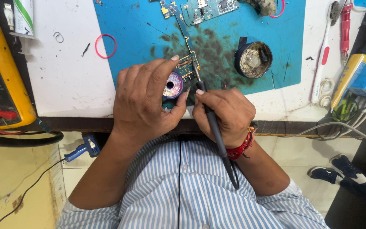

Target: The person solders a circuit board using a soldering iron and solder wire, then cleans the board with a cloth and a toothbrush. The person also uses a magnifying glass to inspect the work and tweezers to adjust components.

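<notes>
My left hand (145, 99) grips a small round spool of desoldering braid (173, 85) and rests its fingertips on a small green circuit board (189, 64) lying on the blue work mat (136, 25). My right hand (225, 114) holds a black soldering iron (214, 127) like a pen, its tip touching the board's right edge. The iron's cable runs down over my striped shirt. Part of the board is hidden under my left fingers.
A round tin of flux (253, 59) sits right of the board, a larger circuit board (204, 9) at the mat's top. A pink rubber band (106, 46) lies left. A yellow multimeter (1, 72) stands far left; a toothbrush (323, 55), tools and cables crowd the right.
</notes>
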